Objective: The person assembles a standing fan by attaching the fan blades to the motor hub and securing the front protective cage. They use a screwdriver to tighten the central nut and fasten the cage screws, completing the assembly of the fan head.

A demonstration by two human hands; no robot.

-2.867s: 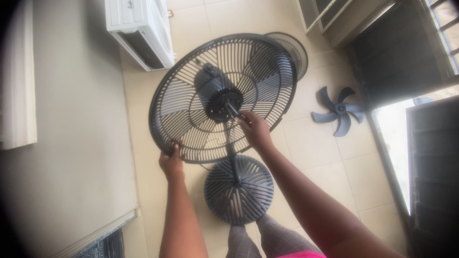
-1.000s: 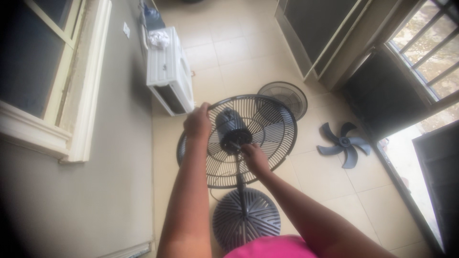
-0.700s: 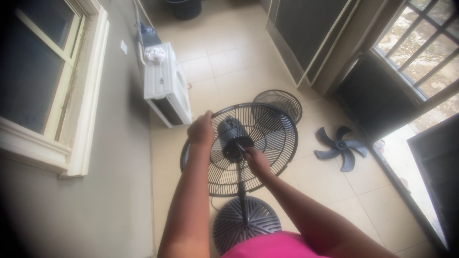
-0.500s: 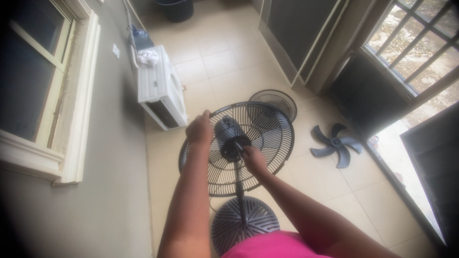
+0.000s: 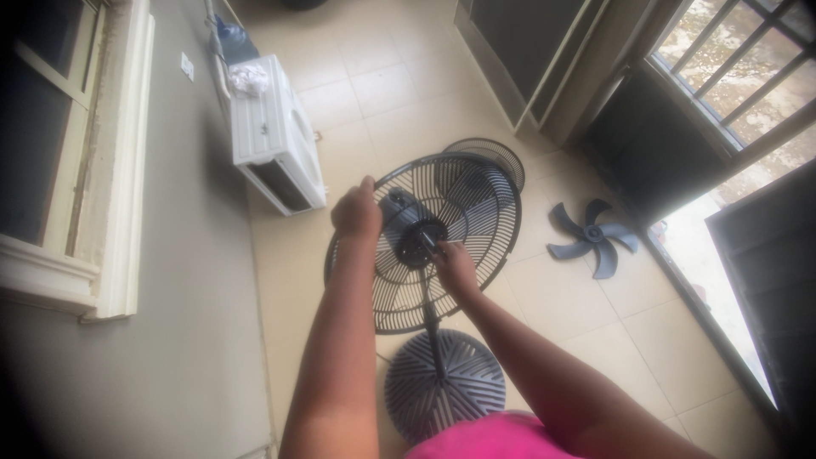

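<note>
Rear fan guard [image 5: 463, 255] on stand fan, tilted face-up, above round ribbed base [image 5: 444, 384] on tiled floor [image 5: 586, 306]. Left hand [image 5: 357, 212] closed over guard's upper-left rim. Right hand [image 5: 455, 265] at motor hub [image 5: 412, 229], fingers pinched narrow around shaft; exact grip blurred. Second guard [image 5: 489, 157] flat on floor just behind first. Loose blue fan blade [image 5: 593, 238] on floor, well right. White air-conditioner unit [image 5: 272, 132] against left wall.
</note>
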